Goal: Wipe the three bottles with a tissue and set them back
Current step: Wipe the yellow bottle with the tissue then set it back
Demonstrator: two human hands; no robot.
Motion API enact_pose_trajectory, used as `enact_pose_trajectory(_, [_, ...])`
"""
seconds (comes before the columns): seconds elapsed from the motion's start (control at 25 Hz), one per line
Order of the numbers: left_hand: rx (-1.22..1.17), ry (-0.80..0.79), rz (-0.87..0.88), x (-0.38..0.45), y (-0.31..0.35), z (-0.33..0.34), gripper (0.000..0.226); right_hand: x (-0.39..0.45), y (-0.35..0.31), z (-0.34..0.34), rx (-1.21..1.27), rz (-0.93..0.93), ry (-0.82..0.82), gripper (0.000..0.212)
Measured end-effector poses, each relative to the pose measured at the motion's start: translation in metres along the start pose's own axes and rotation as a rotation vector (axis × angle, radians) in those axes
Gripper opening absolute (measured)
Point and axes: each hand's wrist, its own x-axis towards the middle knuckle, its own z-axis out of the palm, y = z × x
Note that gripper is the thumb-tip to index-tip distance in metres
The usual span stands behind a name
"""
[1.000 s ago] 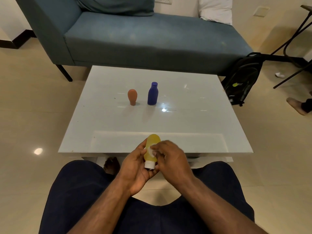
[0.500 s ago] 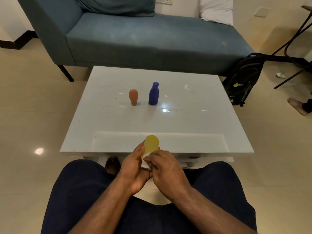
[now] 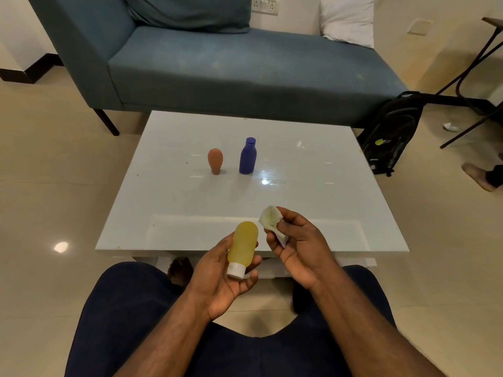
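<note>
Pulled clear of the yellow bottle (image 3: pixel 243 245) since half a second ago, the right hand (image 3: pixel 295 247) now sits just beside it, fingers pinching a crumpled tissue (image 3: pixel 270 219) that no longer touches the plastic. Left hand (image 3: pixel 221 278) grips the yellow bottle from below and behind, thumb and fingers curled round its lower body, white cap (image 3: pixel 236 270) pointing toward the person's lap and rounded end tilted away toward the bench (image 3: pixel 326 202). Its long axis runs near to far, leaning slightly right. Both hands hover apart over the near edge of the bench, the left being the one that carries the bottle. Beyond the yellow bottle, well apart from it near the middle of the bench, stand the orange bottle (image 3: pixel 215 161) and, just right of that, the blue bottle (image 3: pixel 247 156), both upright. Any set-down spot would likely lie forward of the left hand, beside those two. Much of the tissue is hidden inside the right fingers, and the palm covers the yellow bottle's far side, so how clean it is cannot be judged
</note>
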Motion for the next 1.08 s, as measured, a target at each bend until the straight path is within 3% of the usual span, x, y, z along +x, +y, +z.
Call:
enact_pose_trajectory(0.12, [-0.019,0.006,0.020,0.000,-0.002,0.000,0.038,-0.001,0.004,0.002,-0.068,-0.030,-0.008,0.022])
enact_pose_trajectory(0.2, [-0.015,0.009,0.022,-0.001,-0.002,-0.001,0.040,0.003,0.006,0.003,-0.274,-0.142,0.028,0.020])
enact_pose_trajectory(0.36, [0.060,-0.026,0.027,0.001,-0.004,-0.001,0.038,0.008,0.017,0.004,-1.247,-0.641,0.082,0.020])
enact_pose_trajectory(0.48, [0.079,-0.042,0.022,0.002,-0.005,-0.001,0.044,-0.002,0.043,0.008,-1.589,-0.794,-0.093,0.023])
enact_pose_trajectory(0.6, [0.112,-0.033,0.040,0.004,-0.006,-0.003,0.042,-0.002,0.045,0.010,-1.628,-0.835,-0.172,0.024])
enact_pose_trajectory(0.76, [0.161,-0.056,0.053,0.004,-0.008,-0.003,0.036,0.016,0.026,0.017,-1.514,-0.799,-0.001,0.019])
enact_pose_trajectory(0.92, [0.090,-0.055,0.042,0.005,-0.007,-0.004,0.049,-0.015,0.048,0.024,-1.673,-0.904,-0.204,0.017])
enact_pose_trajectory(1.08, [0.020,-0.078,0.032,0.006,-0.004,-0.006,0.063,-0.013,0.050,0.016,-1.592,-0.929,-0.197,0.015])
